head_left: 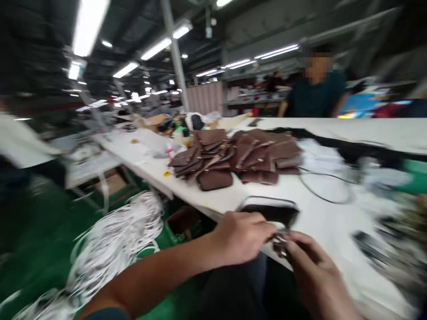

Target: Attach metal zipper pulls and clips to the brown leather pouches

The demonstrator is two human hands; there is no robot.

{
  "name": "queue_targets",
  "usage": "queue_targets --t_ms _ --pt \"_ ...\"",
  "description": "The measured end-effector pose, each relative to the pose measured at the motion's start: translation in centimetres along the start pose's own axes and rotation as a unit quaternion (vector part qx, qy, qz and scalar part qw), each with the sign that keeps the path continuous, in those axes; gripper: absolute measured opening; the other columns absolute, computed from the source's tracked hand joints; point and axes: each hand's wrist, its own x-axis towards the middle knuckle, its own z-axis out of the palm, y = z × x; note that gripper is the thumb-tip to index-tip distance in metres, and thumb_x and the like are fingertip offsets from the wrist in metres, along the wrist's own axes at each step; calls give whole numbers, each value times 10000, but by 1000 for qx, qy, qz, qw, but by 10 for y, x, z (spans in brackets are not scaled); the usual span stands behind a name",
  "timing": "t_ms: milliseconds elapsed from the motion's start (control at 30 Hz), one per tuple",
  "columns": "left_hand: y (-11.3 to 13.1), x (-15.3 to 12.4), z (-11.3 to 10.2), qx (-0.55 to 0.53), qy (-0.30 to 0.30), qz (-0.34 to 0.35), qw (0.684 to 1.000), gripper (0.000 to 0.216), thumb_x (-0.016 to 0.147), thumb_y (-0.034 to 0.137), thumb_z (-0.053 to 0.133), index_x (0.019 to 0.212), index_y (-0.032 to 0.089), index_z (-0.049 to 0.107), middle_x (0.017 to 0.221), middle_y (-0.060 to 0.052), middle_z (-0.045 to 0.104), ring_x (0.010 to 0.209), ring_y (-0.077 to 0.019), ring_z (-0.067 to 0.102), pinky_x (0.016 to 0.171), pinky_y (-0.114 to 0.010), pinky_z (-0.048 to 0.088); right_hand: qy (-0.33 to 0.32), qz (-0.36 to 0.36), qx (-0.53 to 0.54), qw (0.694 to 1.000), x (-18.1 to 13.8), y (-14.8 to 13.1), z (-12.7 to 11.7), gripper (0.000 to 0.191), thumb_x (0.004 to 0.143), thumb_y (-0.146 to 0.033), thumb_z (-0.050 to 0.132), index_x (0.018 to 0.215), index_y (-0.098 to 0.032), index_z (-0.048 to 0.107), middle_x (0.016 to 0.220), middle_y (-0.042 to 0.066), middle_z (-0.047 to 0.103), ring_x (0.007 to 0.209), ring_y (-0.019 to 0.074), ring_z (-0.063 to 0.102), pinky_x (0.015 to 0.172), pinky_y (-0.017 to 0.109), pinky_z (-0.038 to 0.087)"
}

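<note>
My left hand [243,235] reaches in from the lower left, fingers closed in a pinch at the table's near edge. Close beside it, my right hand [313,264] is closed too. Between the fingertips of both is a small brown piece with shiny metal parts [280,242]; blur hides its exact kind. Just beyond the hands, a dark pouch-like piece with a black rim [271,211] lies on the white table [320,195]. I cannot tell whether it is joined to the brown piece. Farther back lies a heap of brown leather pouches [247,153].
A thin black cord [320,198] loops over the table's right side, near blurred grey pieces [390,253]. White strips [120,240] pile up at the lower left, beside a green bin [173,235]. One person [315,89] is across the table, another [23,138] at far left.
</note>
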Motion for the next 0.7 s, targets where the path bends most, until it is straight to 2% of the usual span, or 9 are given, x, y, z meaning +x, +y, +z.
queue_targets --t_ms 67,100,233,367,500,600,700 --pt "-2 7 7 -58 36 -47 997 217 1054 221 592 1133 237 793 967 -33 805 848 -158 763 782 -262 594 27 53 69 996 -16 -11 -20 386 795 -521 892 1007 -225 763 975 82 756 840 233 696 745 372 583" --pt "-7 12 12 -81 39 -34 995 206 1046 211 607 1137 240 790 1004 -34 813 885 -164 774 813 -266 600 25 74 122 989 -19 -15 -26 399 783 -487 915 1041 -225 762 1003 66 746 887 224 685 804 369 577" --pt "-11 34 32 -67 68 57 994 153 1039 219 621 1091 233 764 988 -33 831 865 -189 801 770 -284 614 56 74 193 977 -17 -21 -38 402 755 -423 959 1027 -218 747 990 34 738 916 196 658 858 341 536" --pt "7 42 31 6 99 161 982 185 1017 147 625 1092 258 751 951 -12 839 800 -183 803 732 -296 613 84 60 213 972 -22 -29 -41 395 742 -419 972 945 -220 698 919 4 712 863 174 631 841 321 509" --pt "13 45 30 70 120 195 971 213 990 106 631 1082 260 745 915 -6 832 742 -185 779 703 -326 588 113 49 235 964 -17 -29 -29 389 732 -408 973 894 -221 672 835 -22 667 781 147 582 765 284 484" --pt "15 39 36 125 96 174 972 200 995 104 605 1040 236 749 848 -30 801 688 -215 742 653 -365 540 133 68 275 950 -8 -17 -17 367 711 -359 970 906 -208 698 776 -34 653 739 138 582 756 279 490" --pt "23 24 50 161 12 163 973 249 984 95 568 1085 199 771 894 -87 801 740 -266 737 664 -405 540 153 122 310 930 -9 4 -13 290 714 -318 928 861 -186 716 729 -35 646 669 128 566 693 274 473"
